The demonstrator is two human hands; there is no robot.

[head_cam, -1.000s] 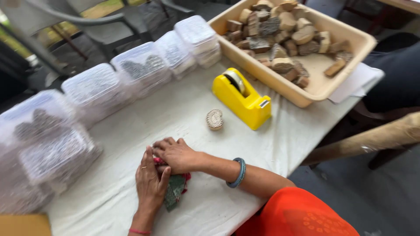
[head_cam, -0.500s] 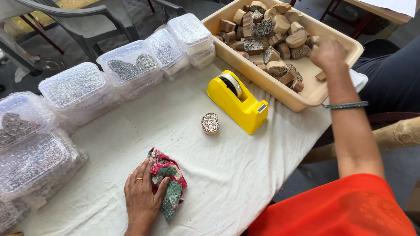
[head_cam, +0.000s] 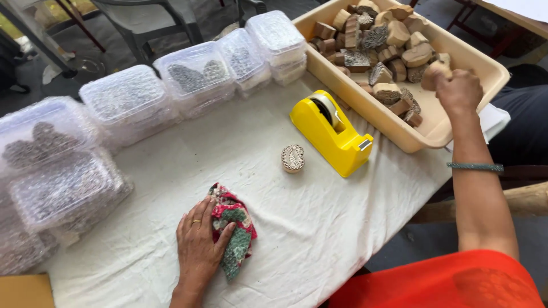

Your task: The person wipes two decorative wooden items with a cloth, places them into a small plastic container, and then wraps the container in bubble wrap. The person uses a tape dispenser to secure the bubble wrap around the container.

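Observation:
My left hand (head_cam: pixel 198 245) lies flat on a crumpled red and green cloth (head_cam: pixel 235 234) on the white-covered table (head_cam: pixel 319 228). My right hand (head_cam: pixel 460 91) is over the beige tray (head_cam: pixel 439 134) at the right, fingers closed around a wooden block (head_cam: pixel 435 73) held just above the heap. The tray is full of several carved wooden stamp blocks (head_cam: pixel 388 51). One loose carved block (head_cam: pixel 293 158) lies on the table next to a yellow tape dispenser (head_cam: pixel 331 132).
Several clear lidded plastic boxes (head_cam: pixel 125 102) with carved pieces inside line the table's far and left sides. A cardboard corner (head_cam: pixel 25 291) shows at the bottom left. Grey chairs (head_cam: pixel 154 23) stand beyond the table, a wooden beam (head_cam: pixel 531 199) at the right.
My right hand left the cloth, reached to the tray and closed on a wooden block. My left hand stayed on the cloth.

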